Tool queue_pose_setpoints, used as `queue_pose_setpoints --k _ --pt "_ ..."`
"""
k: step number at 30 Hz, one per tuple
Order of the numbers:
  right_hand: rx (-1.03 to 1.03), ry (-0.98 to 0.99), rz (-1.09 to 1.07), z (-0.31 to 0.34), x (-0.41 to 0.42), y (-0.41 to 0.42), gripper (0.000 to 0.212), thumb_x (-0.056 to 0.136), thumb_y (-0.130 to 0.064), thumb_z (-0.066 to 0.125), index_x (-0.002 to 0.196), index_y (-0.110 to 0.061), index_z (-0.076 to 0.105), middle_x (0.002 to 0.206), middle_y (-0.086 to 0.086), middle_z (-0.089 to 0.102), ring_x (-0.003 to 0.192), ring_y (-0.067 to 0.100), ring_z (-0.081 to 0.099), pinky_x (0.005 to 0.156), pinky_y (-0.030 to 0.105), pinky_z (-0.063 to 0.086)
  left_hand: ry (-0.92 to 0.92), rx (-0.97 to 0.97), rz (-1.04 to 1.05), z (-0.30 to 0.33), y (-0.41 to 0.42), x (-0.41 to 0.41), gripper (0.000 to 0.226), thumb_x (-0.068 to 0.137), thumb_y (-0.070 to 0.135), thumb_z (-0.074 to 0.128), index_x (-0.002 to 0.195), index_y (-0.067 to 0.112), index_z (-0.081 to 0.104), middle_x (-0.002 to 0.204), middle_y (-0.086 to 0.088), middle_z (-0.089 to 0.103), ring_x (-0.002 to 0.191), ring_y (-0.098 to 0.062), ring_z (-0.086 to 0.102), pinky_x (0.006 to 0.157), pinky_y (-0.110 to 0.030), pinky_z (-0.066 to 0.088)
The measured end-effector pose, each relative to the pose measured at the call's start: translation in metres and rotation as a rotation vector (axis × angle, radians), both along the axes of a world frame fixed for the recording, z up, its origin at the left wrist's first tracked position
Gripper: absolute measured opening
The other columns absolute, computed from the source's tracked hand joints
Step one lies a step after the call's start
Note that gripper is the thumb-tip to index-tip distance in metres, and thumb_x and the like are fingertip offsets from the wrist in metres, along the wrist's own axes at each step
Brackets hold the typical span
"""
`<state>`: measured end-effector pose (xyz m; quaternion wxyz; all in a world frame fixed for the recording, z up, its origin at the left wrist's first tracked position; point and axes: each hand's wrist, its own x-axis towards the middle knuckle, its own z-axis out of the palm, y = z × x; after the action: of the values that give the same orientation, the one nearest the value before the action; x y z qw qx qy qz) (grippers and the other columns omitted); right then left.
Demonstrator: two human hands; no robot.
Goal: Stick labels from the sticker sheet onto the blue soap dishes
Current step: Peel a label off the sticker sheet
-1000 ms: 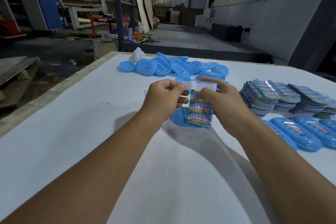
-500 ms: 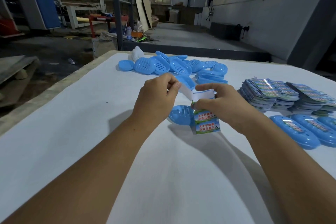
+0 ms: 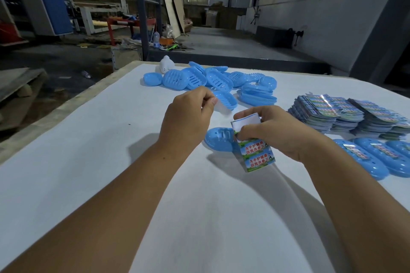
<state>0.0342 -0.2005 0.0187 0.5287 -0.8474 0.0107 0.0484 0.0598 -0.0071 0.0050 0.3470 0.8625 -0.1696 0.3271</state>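
The fingertips (image 3: 211, 101) of the left hand (image 3: 186, 122) are pinched on a small pale peeled label (image 3: 221, 107), which is held in the air above and behind the blue oval plastic soap dish (image 3: 218, 141) lying on the white table covering (image 3: 88, 150). The printed glossy sticker sheet (image 3: 255, 153) is gripped near its bare upper part by the curled fingers and thumb of the right hand (image 3: 275, 133), with its lower rows of labels hanging just in front of that dish. The step in hand is judged to be the separation of one label from the sheet; application has not yet been made. For the next move, the label is to be carried down to the dish, aligned flat with its face, and pressed on without creases; the sheet should be kept clear of the adhesive side. Further off, a pile of unlabelled blue slotted dishes (image 3: 213, 78) is seen at the far edge, fanned stacks of spare sheets (image 3: 346, 115) lie to the right, and labelled blue dishes (image 3: 363, 157) are laid in a row near the right edge.
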Motion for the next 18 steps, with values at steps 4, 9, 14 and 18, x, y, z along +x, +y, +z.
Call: queue_pose_setpoints --k 4,9,14,18 --pt "0.016 0.0 -0.035 -0.002 0.003 -0.002 0.038 0.073 -0.01 0.084 0.106 -0.026 0.072 0.089 0.006 0.078 0.078 0.02 0.077 0.071 0.035 0.063 0.031 -0.126 0.076 0.002 0.006 0.006 0.017 0.099 0.03 0.059 0.095 0.015 0.066 0.082 0.007 0.063 0.071 -0.011 0.058 0.059 -0.013 0.038" --pt "0.037 -0.068 -0.211 -0.005 0.009 -0.015 0.065 0.065 -0.016 0.093 0.122 -0.024 0.063 0.105 0.01 0.074 0.091 0.028 0.075 0.089 0.046 0.06 0.101 -0.176 0.114 -0.003 0.006 0.01 0.014 0.096 0.032 0.062 0.096 0.019 0.068 0.083 0.009 0.063 0.075 -0.01 0.059 0.063 -0.014 0.041" --pt "-0.345 -0.102 -0.323 -0.008 0.009 -0.032 0.07 0.064 -0.035 0.094 0.123 -0.025 0.057 0.104 -0.001 0.069 0.088 0.017 0.067 0.072 0.031 0.052 0.165 -0.222 0.111 -0.006 0.002 0.012 0.018 0.094 0.034 0.066 0.109 0.025 0.06 0.08 0.018 0.054 0.072 -0.003 0.057 0.066 -0.019 0.05" --pt "-0.648 -0.293 -0.384 -0.009 0.008 -0.024 0.043 0.077 -0.043 0.083 0.114 -0.028 0.066 0.12 -0.001 0.063 0.106 0.02 0.06 0.083 0.032 0.046 0.174 -0.231 0.105 -0.006 -0.001 0.01 0.021 0.093 0.032 0.068 0.11 0.026 0.056 0.079 0.018 0.054 0.073 -0.008 0.059 0.068 -0.022 0.05"
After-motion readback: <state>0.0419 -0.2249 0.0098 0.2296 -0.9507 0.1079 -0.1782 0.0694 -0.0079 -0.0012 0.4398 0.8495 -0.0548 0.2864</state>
